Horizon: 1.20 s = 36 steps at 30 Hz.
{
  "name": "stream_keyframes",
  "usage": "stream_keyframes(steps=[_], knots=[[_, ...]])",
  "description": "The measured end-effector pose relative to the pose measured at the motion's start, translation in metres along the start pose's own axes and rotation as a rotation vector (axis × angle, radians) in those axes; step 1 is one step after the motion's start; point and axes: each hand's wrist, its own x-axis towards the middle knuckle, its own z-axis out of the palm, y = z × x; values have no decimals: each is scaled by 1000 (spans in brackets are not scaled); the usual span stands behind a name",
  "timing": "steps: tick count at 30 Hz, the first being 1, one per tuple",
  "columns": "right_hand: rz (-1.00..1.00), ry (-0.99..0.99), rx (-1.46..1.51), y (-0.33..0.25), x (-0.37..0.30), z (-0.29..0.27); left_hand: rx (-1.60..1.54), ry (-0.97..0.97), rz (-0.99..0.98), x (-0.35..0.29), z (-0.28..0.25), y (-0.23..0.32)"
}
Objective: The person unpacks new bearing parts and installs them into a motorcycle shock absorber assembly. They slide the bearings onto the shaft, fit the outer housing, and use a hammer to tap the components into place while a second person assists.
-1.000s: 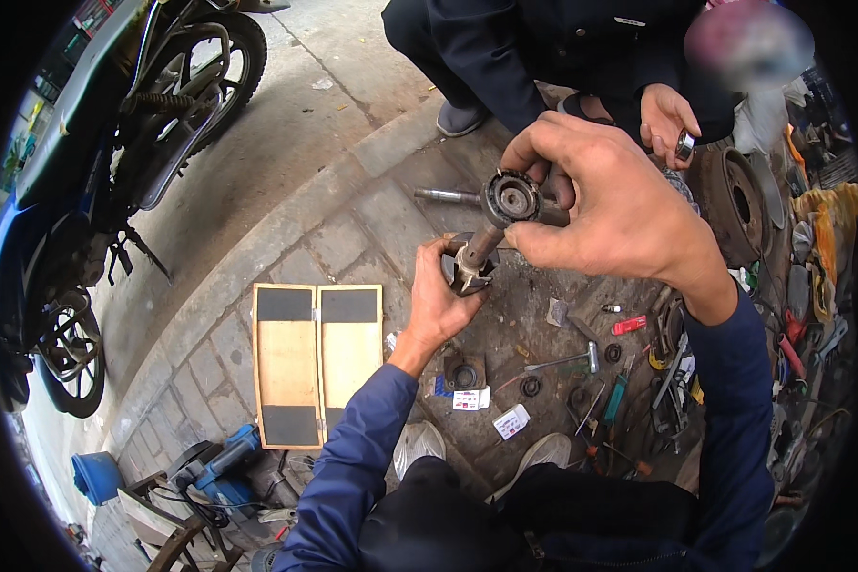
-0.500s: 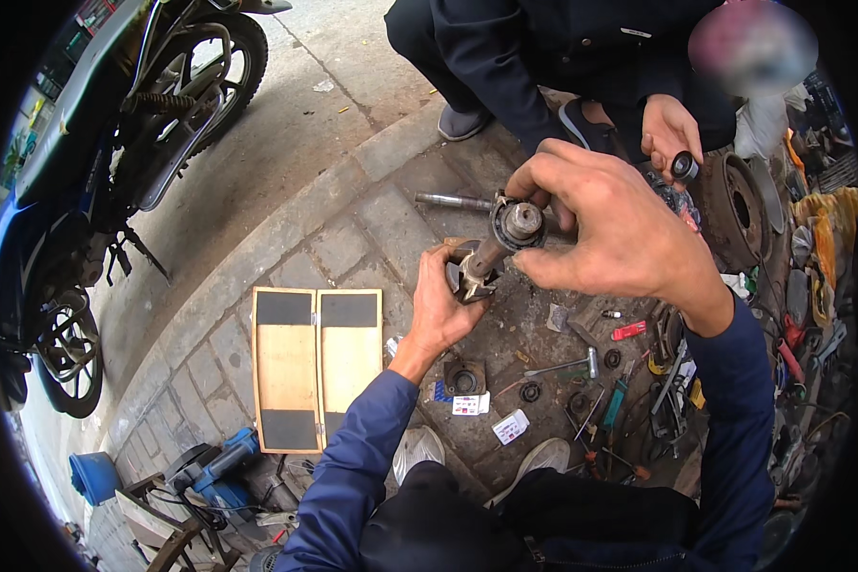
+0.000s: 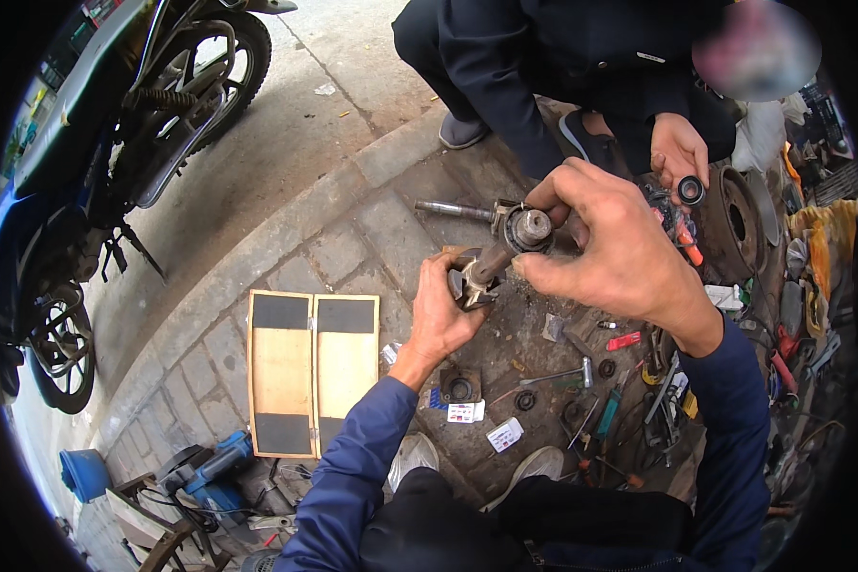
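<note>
Since the earlier frame, little has shifted: the finned rotor shaft [image 3: 491,262] is gripped at its near end by the left hand [image 3: 443,310], its far bearing end pinched by the right hand [image 3: 605,253], above the paving.

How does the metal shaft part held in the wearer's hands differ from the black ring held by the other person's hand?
The shaft assembly is long, grey-brown and greasy, with a round collar at its upper end; the black ring is small, flat and dark. The shaft assembly is gripped at both ends, by the left hand below and the right hand above; the ring sits at the fingertips of one hand, the other person's hand. Both are held above the paved ground.
</note>
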Motion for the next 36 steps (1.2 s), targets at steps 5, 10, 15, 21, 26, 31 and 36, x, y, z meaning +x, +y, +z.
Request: stream_keyframes(steps=[5, 10, 15, 21, 26, 31, 36], knots=[[176, -57, 33, 9, 4, -12, 15, 5, -32, 8, 11, 2], [271, -76, 53, 32, -4, -26, 33, 38, -4, 11, 26, 1], [469, -72, 160, 49, -16, -31, 22, 44, -22, 9, 39, 1], [640, -64, 198, 57, -25, -42, 10, 78, -50, 8, 53, 1], [752, -51, 208, 69, -29, -45, -2, 76, -75, 6, 62, 0], [715, -34, 254, 72, -30, -47, -30, 67, -98, 6, 65, 0], [707, -37, 213, 60, -26, -44, 3, 46, -115, 6, 62, 0]])
